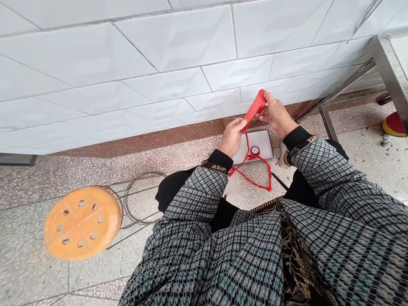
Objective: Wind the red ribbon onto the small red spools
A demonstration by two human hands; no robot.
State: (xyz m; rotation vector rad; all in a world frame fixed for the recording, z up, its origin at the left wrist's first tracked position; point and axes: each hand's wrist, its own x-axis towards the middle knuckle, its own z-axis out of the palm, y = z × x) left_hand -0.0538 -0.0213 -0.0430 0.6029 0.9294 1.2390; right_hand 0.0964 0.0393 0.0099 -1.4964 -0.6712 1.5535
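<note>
A wide red ribbon [255, 105] is stretched between my two hands, out in front of the tiled wall. My left hand [232, 135] pinches its lower end, where it narrows into a twisted strand. The upper end is gripped by my right hand [278, 114], with the ribbon folded over near the thumb. Below my hands the twisted red strand [255, 182] hangs in a knotted loop. Behind it, a small red spool with a white label [254, 150] sits on a white shallow tray [263, 142] with a dark rim.
An orange round stool [83, 223] with metal legs lies on its side at the left. White wall tiles [178, 46] rise close ahead. A metal table frame [328, 123] stands at the right, near a red and yellow object [395, 124] on the speckled floor [366, 170].
</note>
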